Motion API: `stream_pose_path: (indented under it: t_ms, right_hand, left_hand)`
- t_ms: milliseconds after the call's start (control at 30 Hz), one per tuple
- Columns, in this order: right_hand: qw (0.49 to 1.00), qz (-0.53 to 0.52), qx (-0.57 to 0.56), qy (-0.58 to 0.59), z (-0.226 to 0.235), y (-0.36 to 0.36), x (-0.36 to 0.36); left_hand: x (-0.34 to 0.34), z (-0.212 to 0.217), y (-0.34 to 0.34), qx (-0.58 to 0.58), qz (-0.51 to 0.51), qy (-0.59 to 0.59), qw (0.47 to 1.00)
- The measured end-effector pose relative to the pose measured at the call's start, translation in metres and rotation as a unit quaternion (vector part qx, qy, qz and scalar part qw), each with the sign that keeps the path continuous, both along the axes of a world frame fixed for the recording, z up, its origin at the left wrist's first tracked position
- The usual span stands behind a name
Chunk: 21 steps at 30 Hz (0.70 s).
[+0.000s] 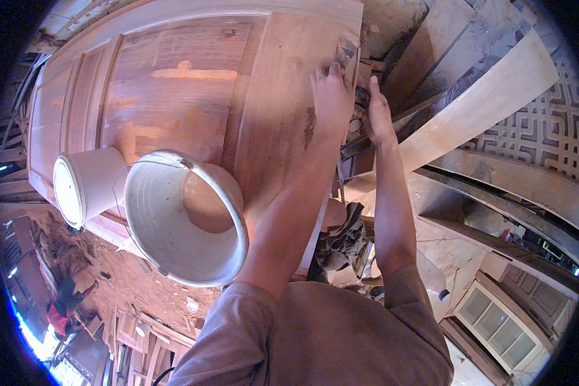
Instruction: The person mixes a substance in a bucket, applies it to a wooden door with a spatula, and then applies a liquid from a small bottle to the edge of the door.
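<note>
- Panelled wooden door [283, 83], lying before the person, orange patches [196, 74] on its face;
- left hand [332, 103] at its right edge, fingers bent; cannot tell what it grasps;
- right hand [379, 114] just beyond that edge, fingers extended; its hold unclear;
- light, even pressure should suit the wood;
- grey bucket [153, 215] and white tub [101, 180], best kept clear of the left elbow

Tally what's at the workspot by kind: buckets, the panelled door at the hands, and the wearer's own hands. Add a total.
Buckets: 2 (left bucket, right bucket)
Door: 1
Hands: 2 (left hand, right hand)
Total: 5
</note>
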State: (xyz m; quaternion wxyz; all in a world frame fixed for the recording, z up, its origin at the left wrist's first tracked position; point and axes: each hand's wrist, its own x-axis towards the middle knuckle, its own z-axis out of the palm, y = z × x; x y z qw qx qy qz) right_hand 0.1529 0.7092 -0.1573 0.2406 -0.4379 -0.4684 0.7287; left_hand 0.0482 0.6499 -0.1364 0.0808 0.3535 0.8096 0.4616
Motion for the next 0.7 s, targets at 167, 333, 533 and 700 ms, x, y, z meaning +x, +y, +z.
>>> stream_pose_path:
  t_ms: [167, 333, 533, 700]
  right_hand:
    - [1.0, 0.006, -0.004, -0.008, 0.006, -0.003, 0.0]
    - [1.0, 0.013, -0.008, -0.017, 0.008, -0.003, 0.001]
    - [0.999, 0.004, -0.009, -0.036, 0.012, -0.005, -0.001]
    - [1.0, -0.008, -0.015, -0.016, 0.013, -0.006, -0.004]
  left_hand:
    - [-0.015, 0.008, 0.001, 0.039, 0.026, -0.024, 0.999]
    - [-0.025, 0.007, -0.017, 0.066, 0.091, -0.116, 0.987]
    - [-0.018, 0.011, -0.061, 0.089, 0.133, 0.016, 0.987]
    - [-0.008, 0.045, -0.094, -0.012, 0.1, -0.047, 0.994]
